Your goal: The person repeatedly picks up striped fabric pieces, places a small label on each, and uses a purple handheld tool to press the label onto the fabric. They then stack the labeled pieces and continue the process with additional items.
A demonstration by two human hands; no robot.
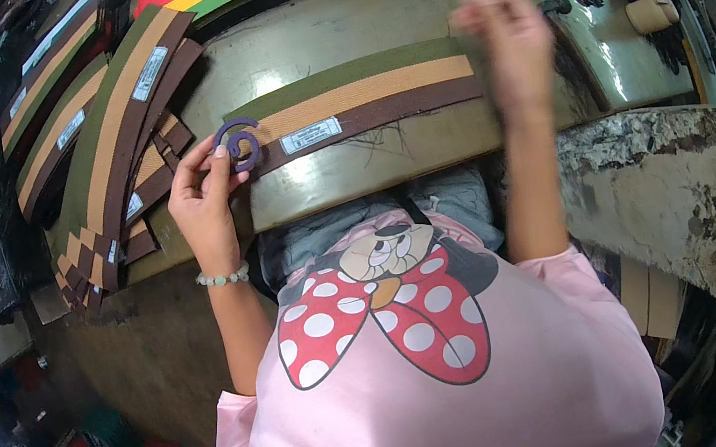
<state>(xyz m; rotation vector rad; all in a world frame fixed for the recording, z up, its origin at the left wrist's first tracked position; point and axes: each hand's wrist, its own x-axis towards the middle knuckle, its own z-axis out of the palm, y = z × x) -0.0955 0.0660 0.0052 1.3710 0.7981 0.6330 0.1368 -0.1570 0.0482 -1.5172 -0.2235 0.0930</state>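
Though illegible, white label point(311, 136) on striped strip point(382, 82) near left hand point(204, 197).

This looks like a textile workshop: labelled striped strips point(109, 161) pile up at the table's point(411, 1) left, with a peeling, stained surface point(665, 191) beside its right.

- A striped strip point(383, 88), green, tan and brown, stretched flat lengthwise across the counter point(447, 135), curving slightly to my eye.
- Its pale label point(311, 135) sits left of middle; dark loose threads point(381, 137) straggle below.
- A purple curled piece point(247, 135), held at the strip's left end.
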